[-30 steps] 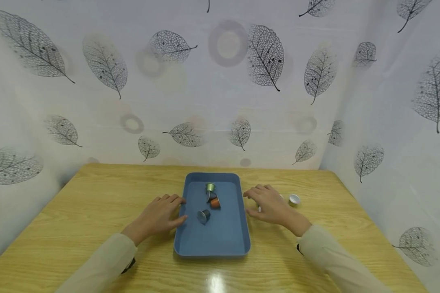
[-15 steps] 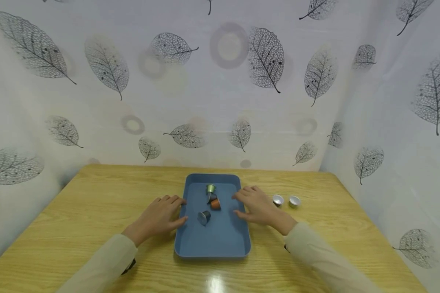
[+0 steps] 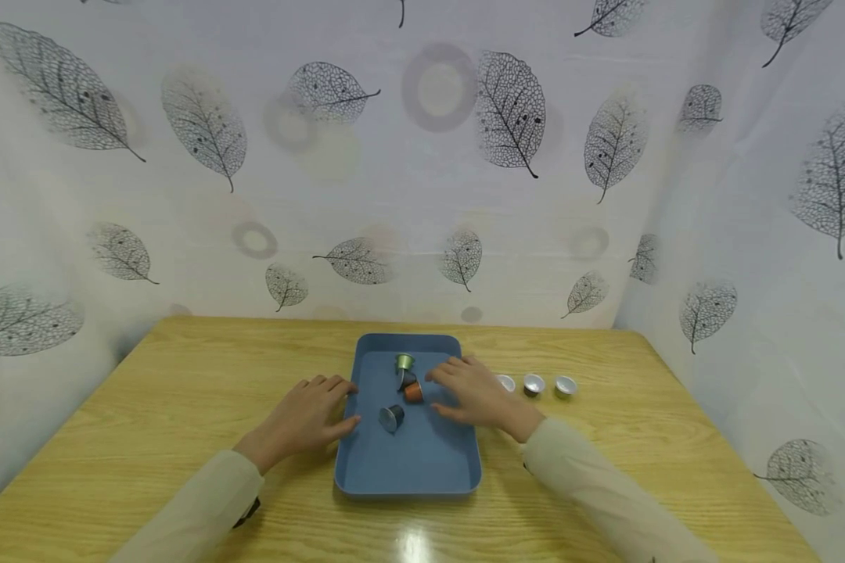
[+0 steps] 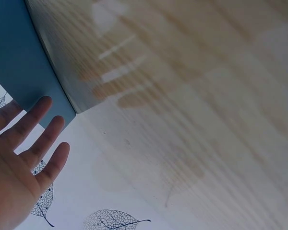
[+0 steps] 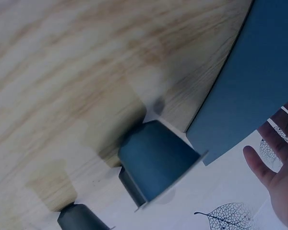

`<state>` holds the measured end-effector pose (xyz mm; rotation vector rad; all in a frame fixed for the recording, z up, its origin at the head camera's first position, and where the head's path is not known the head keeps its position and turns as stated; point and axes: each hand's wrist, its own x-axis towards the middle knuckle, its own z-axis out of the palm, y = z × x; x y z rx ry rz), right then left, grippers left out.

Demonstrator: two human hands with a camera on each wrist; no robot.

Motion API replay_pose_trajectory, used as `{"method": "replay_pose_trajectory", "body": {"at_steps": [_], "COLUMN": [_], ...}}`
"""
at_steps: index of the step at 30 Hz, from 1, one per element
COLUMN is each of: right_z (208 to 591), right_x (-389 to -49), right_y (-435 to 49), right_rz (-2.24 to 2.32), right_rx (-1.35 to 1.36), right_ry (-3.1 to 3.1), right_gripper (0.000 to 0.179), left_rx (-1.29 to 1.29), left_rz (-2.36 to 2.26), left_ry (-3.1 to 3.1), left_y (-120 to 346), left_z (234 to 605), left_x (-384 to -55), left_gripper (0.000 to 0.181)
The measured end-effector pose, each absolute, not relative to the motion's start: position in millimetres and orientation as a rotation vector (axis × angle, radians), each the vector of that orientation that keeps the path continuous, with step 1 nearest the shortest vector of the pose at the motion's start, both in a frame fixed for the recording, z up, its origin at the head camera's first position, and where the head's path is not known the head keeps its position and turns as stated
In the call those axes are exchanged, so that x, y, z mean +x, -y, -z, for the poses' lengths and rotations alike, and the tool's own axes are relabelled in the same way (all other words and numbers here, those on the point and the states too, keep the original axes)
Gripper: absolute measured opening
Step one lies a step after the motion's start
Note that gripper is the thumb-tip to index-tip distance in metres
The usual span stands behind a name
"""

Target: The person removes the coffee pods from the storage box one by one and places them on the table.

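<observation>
A blue rectangular tray point(image 3: 429, 465) holds several coffee capsules. Three lie close together: a green capsule point(image 3: 404, 362), a dark capsule point(image 3: 405, 379) and an orange capsule point(image 3: 413, 392). Nearer the front, a grey capsule point(image 3: 392, 417) lies on its side, lid showing. My left hand point(image 3: 301, 416) stays at the tray's left rim with spread fingers, seen from the palm side in the left wrist view. Over the right rim reaches my right hand point(image 3: 477, 396), fingers extended and holding nothing, its fingertips just right of the orange capsule. In the right wrist view its fingers point(image 5: 273, 139) are straight.
Three capsules stand lid up in a row right of the tray: a near capsule point(image 3: 507, 382) partly behind my right hand, a middle capsule point(image 3: 533, 385) and a far capsule point(image 3: 565, 386). A leaf-print curtain point(image 3: 422, 195) borders the wooden table point(image 3: 253, 348) behind.
My right hand has moved left from beside the row of capsules to over the tray, uncovering capsules it had hidden. The left hand and the capsules in the tray have kept their places.
</observation>
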<state>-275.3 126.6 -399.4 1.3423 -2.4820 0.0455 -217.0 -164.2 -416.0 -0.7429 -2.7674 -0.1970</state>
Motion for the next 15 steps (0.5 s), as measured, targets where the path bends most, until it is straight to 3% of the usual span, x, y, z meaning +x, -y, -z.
{"method": "replay_pose_trajectory", "body": {"at_steps": [15], "right_z": [404], "right_x": [-282], "right_y": [-115], "right_rz": [0.048], "right_rx": [1.338], "right_ry": [2.558], "right_gripper": [0.046], "left_rx": [-0.739], "left_rz": [0.191], "left_ry": [2.764], "left_y": [164], "left_z": [416], "left_x": [-217], "left_gripper": [0.046]}}
